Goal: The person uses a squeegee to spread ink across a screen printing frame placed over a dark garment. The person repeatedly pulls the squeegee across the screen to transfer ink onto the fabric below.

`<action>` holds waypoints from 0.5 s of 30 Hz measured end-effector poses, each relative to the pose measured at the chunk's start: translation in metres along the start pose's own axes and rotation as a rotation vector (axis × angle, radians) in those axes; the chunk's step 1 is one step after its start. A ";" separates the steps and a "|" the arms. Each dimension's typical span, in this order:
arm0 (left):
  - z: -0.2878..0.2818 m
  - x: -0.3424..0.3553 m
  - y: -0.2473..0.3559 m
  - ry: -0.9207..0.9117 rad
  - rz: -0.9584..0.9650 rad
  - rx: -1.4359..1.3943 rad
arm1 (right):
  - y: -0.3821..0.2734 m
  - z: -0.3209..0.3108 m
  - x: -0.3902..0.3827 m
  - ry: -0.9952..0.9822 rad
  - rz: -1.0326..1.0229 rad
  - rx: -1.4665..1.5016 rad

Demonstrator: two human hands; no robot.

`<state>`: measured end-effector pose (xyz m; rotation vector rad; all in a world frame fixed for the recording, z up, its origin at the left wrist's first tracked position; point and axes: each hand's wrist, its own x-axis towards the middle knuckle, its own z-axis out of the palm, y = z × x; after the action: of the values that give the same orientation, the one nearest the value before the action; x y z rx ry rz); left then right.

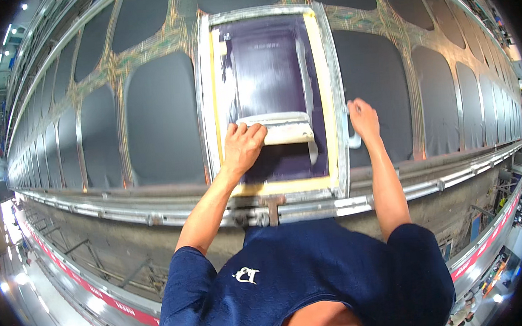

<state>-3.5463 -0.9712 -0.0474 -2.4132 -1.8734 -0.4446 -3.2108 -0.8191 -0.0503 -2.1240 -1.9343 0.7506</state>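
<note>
A screen-printing frame [207,100] lies flat in front of me, its metal rim lined inside with yellow tape. Across its dark purple mesh [267,73] stands a squeegee [289,133] with a pale, wide blade holder. My left hand [245,146] is closed over the squeegee's left end. Pale ink streaks [307,91] run along the mesh. Beside the frame's right rim, my right hand [364,119] is closed with curled fingers. It is next to a pale blue curved handle [354,138]; whether the fingers grip it is hidden.
Dark fabric panels [162,118] lie in rows along a long table, with patterned, ink-marked strips [120,112] between them. A metal rail [174,217] runs along the near edge. Below it, red-banded rails [89,287] curve past on both sides.
</note>
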 end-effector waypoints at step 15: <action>0.019 0.296 -0.179 -0.240 -0.111 -0.138 | -0.228 -0.006 0.240 -0.278 -0.936 -0.224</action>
<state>-3.6474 -0.6416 -0.0126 -2.5600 -2.1492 -0.3113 -3.4017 -0.5533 -0.0017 -0.9569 -2.8682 0.6415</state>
